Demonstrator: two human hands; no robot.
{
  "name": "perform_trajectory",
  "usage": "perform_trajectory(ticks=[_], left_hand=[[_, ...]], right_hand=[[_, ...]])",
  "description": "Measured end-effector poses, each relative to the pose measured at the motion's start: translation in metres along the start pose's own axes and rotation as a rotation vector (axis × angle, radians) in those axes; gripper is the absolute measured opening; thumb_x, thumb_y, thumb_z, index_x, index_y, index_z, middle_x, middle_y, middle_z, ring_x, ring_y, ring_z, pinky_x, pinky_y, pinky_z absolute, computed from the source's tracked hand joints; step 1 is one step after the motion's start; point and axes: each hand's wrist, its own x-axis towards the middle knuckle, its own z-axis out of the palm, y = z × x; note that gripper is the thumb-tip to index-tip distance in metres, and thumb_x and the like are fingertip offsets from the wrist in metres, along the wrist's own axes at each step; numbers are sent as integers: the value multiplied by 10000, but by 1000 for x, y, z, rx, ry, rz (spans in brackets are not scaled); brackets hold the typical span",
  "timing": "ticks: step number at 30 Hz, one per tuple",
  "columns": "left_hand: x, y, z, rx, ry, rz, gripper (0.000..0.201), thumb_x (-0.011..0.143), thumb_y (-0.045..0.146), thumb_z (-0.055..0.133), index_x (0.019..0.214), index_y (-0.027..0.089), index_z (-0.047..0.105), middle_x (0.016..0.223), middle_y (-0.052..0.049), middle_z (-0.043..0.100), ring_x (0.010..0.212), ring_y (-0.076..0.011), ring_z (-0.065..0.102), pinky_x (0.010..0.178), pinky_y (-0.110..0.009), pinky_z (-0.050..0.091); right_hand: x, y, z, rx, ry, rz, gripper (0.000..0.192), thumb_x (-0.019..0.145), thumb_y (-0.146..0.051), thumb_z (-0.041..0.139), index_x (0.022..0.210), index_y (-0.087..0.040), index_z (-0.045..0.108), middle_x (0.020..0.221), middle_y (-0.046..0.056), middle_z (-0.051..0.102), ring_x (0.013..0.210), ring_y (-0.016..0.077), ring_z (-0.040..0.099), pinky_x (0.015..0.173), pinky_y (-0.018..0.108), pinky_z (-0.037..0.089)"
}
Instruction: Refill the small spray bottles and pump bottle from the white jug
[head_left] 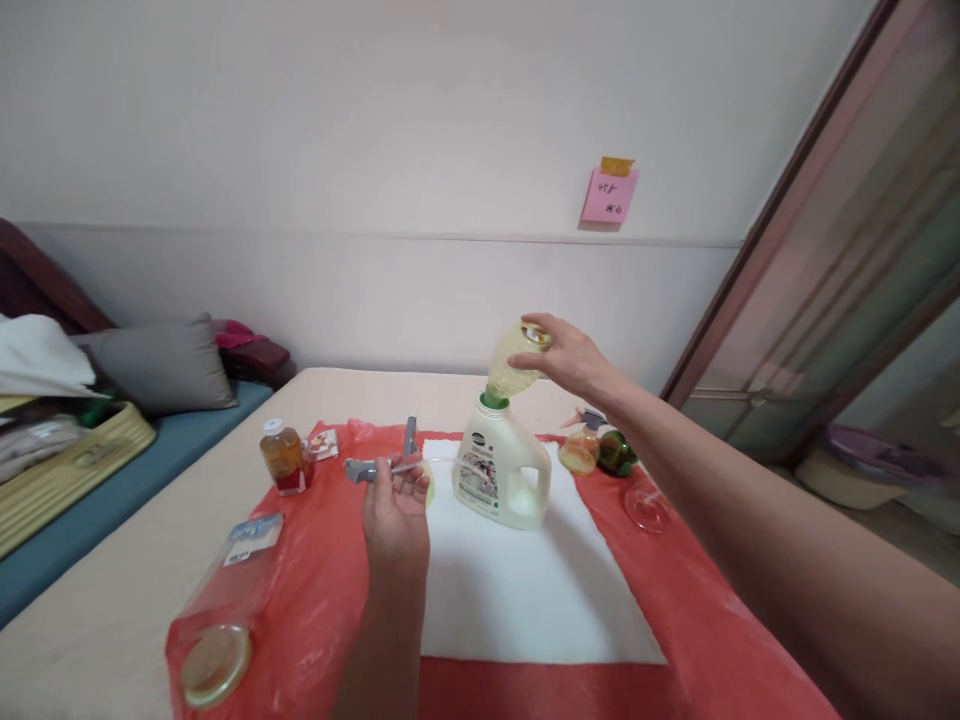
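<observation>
My right hand (568, 357) grips a translucent yellowish bottle (504, 368), tilted upside down with its neck at the mouth of a large pale jug (526, 458). A green ring shows at that mouth. The jug stands upright on a white cloth (540, 600) and has a side handle and a printed label. To the left of the jug, my left hand (397, 510) is closed on a grey trigger spray head (361, 470). The thin clear dip tube (442, 460) of the spray head points right, in front of the jug.
Red plastic sheeting (330, 590) covers the table. At left are an amber bottle (284, 458), a small box (324, 445) and a clear container (232, 600). At right lie a spray bottle (579, 450), a dark green bottle (616, 455) and a clear dish (646, 507).
</observation>
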Motion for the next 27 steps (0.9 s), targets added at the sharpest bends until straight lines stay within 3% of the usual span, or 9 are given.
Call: perform_trajectory(ticks=[9, 17, 19, 23, 27], left_hand=[[0, 0, -2, 3, -18, 2, 245, 957, 352, 570, 851, 152, 661, 807, -82, 719, 694, -124, 657, 642, -229, 535], [1, -7, -4, 22, -45, 5, 252, 925, 386, 621, 857, 149, 670, 815, -83, 722, 714, -135, 666, 655, -234, 530], [1, -8, -3, 20, -52, 5, 247, 921, 379, 630, 855, 144, 671, 807, -81, 718, 720, -137, 668, 669, -238, 533], [-1, -10, 0, 0, -46, 7, 241, 943, 348, 601, 848, 139, 675, 787, -70, 703, 733, -127, 664, 695, -233, 534], [-6, -12, 3, -18, -61, 4, 276, 950, 369, 589, 847, 130, 680, 815, -73, 699, 756, -129, 663, 730, -241, 542]], right_hand=[[-4, -1, 4, 46, 38, -3, 722, 688, -354, 756, 1370, -214, 566, 1352, 121, 584, 1251, 306, 543, 1107, 483, 385], [-36, 26, 11, 264, 203, -10, 702, 653, -370, 780, 1316, -252, 579, 1368, 82, 589, 1269, 289, 533, 1117, 489, 379], [-54, 36, 14, 385, 265, 62, 699, 654, -395, 798, 1302, -274, 565, 1367, 71, 588, 1252, 282, 547, 1096, 477, 408], [-103, 54, 24, 797, 390, 352, 581, 684, -418, 809, 1200, -309, 563, 1344, 54, 586, 1166, 249, 609, 950, 408, 525], [-156, 72, 40, 1289, 300, 532, 362, 745, -397, 763, 1062, -291, 623, 1229, 20, 661, 1022, 206, 666, 831, 358, 571]])
